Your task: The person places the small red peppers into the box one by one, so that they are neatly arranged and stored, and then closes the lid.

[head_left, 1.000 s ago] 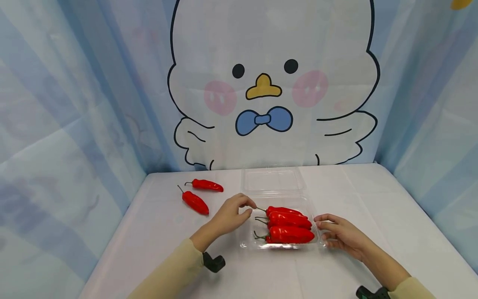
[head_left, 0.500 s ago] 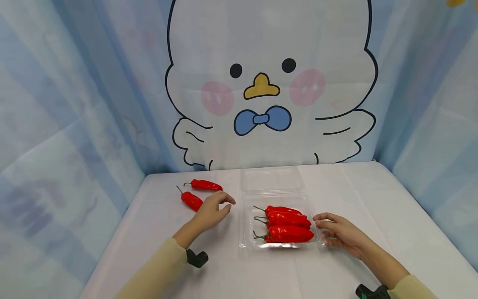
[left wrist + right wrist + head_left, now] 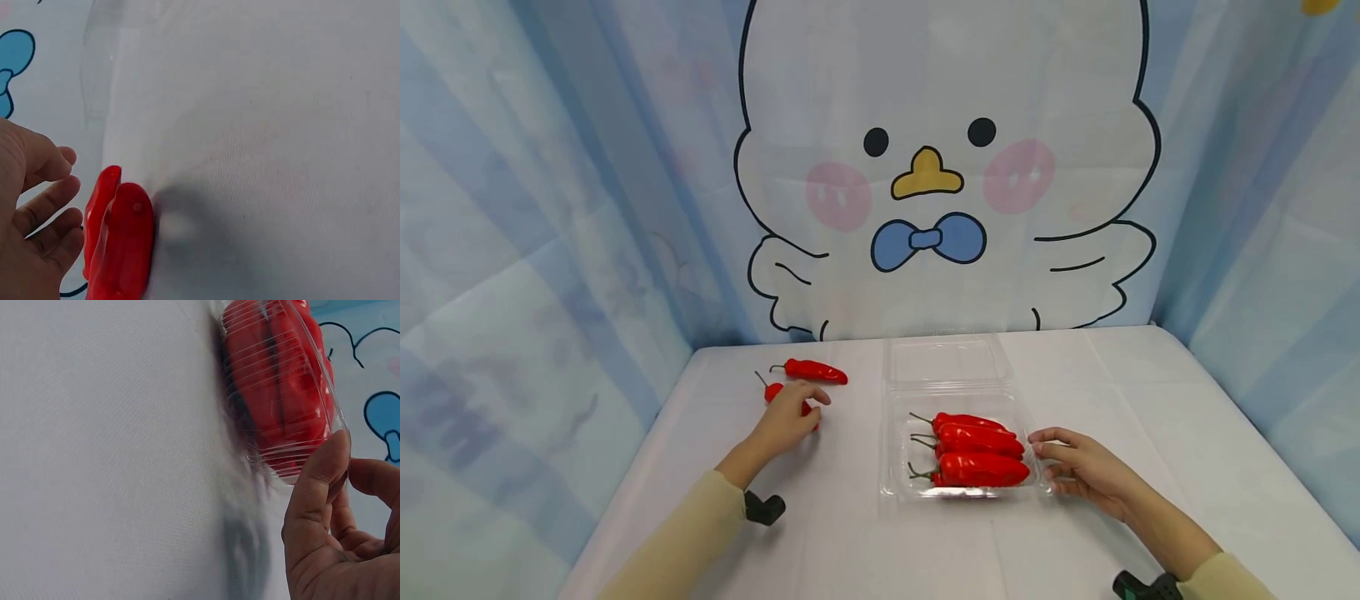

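The right hand (image 3: 1093, 477) pinches the clear box (image 3: 895, 482) just left of its fingertips. Nearer the loose pepper (image 3: 772, 392), the left hand (image 3: 781, 423) has thumb and fingers apart above it; its length slants away leftward to the stem. A second pepper (image 3: 814, 372) lies crosswise beyond the fingers.

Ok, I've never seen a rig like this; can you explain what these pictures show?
No machine: a person works bare-handed. The wide view is taken from the head, looking forward and down; the close ones come from the left and right wrists. On the white table sits an open clear container with red peppers inside. Two loose peppers lie to its left. The right hand pinches the container's edge. The left hand is over the nearer loose pepper, apparently holding nothing.
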Motion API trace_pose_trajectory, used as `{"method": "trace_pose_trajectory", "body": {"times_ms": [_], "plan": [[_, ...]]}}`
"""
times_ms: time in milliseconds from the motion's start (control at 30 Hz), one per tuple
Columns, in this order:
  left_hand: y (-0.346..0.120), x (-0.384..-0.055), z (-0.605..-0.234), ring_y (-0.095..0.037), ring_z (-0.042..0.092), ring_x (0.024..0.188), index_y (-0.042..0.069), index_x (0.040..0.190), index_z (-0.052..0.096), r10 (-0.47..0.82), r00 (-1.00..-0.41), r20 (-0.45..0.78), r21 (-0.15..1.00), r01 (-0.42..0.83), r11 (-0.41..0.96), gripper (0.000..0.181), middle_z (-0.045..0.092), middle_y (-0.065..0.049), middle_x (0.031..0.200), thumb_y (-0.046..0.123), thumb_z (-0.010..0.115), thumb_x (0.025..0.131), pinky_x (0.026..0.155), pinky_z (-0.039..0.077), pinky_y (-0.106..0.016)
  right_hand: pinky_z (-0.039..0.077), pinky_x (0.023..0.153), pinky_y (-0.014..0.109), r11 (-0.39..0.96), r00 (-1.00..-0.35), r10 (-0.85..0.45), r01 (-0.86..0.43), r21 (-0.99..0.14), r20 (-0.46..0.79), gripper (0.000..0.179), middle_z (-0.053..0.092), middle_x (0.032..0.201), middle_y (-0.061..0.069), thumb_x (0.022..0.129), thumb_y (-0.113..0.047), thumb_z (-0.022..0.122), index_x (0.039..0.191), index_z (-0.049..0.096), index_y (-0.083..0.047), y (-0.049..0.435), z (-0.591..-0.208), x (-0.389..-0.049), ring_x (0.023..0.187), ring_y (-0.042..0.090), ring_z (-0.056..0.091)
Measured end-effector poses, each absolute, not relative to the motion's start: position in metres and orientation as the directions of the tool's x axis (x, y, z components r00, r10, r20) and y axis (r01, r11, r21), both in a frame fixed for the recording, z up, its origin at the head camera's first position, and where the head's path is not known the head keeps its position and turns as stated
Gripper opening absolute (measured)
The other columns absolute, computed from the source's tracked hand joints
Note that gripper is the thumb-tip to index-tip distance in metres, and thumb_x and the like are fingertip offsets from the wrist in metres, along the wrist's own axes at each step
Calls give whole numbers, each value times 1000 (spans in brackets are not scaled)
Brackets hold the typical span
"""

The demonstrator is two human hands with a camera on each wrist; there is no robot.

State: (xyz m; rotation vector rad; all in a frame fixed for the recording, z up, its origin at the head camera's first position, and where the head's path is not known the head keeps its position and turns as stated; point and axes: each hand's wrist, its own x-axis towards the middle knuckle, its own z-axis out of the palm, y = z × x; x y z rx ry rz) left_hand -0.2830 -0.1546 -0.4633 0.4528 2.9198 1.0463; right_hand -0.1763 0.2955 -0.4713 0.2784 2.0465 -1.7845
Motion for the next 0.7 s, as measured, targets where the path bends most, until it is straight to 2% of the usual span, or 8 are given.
{"method": "trace_pose_trajectory", "body": {"times_ms": [133, 333, 533, 700], "plan": [[-168, -289, -465, -32, 54, 122, 10, 111, 71, 235, -968, 89, 603, 240, 761, 20, 63, -12, 128, 4, 62, 94, 107, 51, -50, 61, 74, 26, 161, -895, -115, 411, -897, -431, 54, 62, 113, 4, 103, -31, 63, 143, 46, 1, 295, -471, -176, 84, 19, 61], [-187, -302, -471, -34, 56, 116, 4, 116, 70, 194, -978, 76, 577, 202, 791, 29, 64, -16, 126, -3, 59, 90, 99, 56, -47, 61, 74, 27, 161, -894, -109, 415, -896, -434, 53, 62, 114, 4, 103, -31, 63, 142, 46, 1, 294, -472, -177, 84, 19, 61], [-206, -312, -478, -41, 52, 126, 1, 125, 67, 138, -989, 58, 528, 147, 836, 35, 57, -23, 139, -3, 57, 91, 107, 50, -55, 61, 73, 27, 163, -895, -107, 413, -896, -432, 53, 62, 114, 4, 103, -30, 63, 142, 46, 1, 295, -472, -178, 83, 19, 61], [-220, -317, -482, -43, 50, 126, 0, 132, 62, 70, -997, 41, 498, 81, 864, 41, 55, -26, 140, 1, 59, 91, 107, 48, -58, 61, 74, 27, 160, -895, -116, 410, -898, -430, 53, 62, 114, 4, 104, -30, 63, 142, 46, 2, 296, -472, -177, 84, 19, 61]]}}
